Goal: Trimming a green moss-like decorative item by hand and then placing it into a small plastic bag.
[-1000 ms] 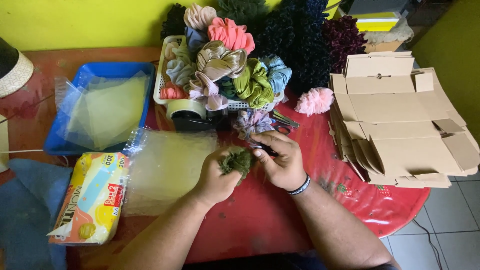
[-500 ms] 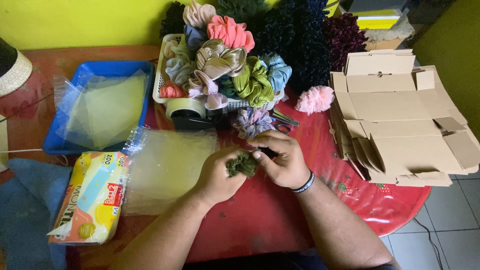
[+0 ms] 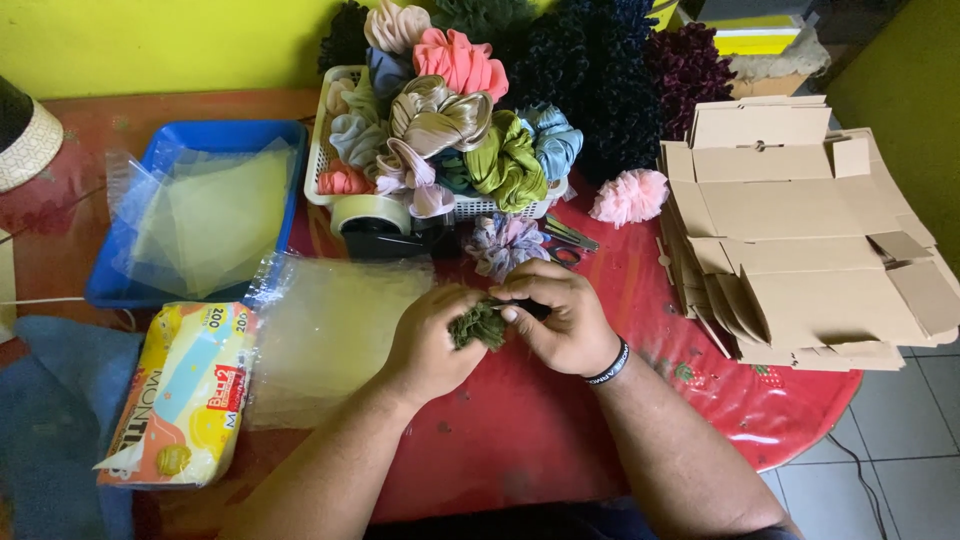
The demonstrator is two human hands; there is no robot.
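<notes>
A small olive-green fabric scrunchie [image 3: 478,325] was held between both hands over the red round table [image 3: 520,430], near its middle. The left hand [image 3: 430,340] was curled closed around the scrunchie's left side, while the right hand [image 3: 560,315], a dark band [image 3: 608,364] worn at its wrist, was pinched onto the right side, with a thin dark object gripped among its fingers; what that object was could not be told. Just left of the hands a stack of clear plastic bags [image 3: 325,335] was laid flat on the table, and further left a yellow packet of tissues [image 3: 185,390] was set on a blue cloth [image 3: 55,420]. Just beyond the hands a pale lilac scrunchie [image 3: 503,243] and a pair of scissors [image 3: 568,240] were lying, with a tape dispenser [image 3: 380,222] beside them. A blue tray [image 3: 200,135] holding more clear bags was placed at the left. Behind the dispenser a white basket [image 3: 320,165] was heaped with scrunchies in pink, beige, green and light blue. A pink scrunchie [image 3: 630,195] was resting apart to the right, near a pile of flattened cardboard boxes [image 3: 800,230]. Dark scrunchies [image 3: 610,70] were piled against the yellow wall [image 3: 150,40] at the back.
</notes>
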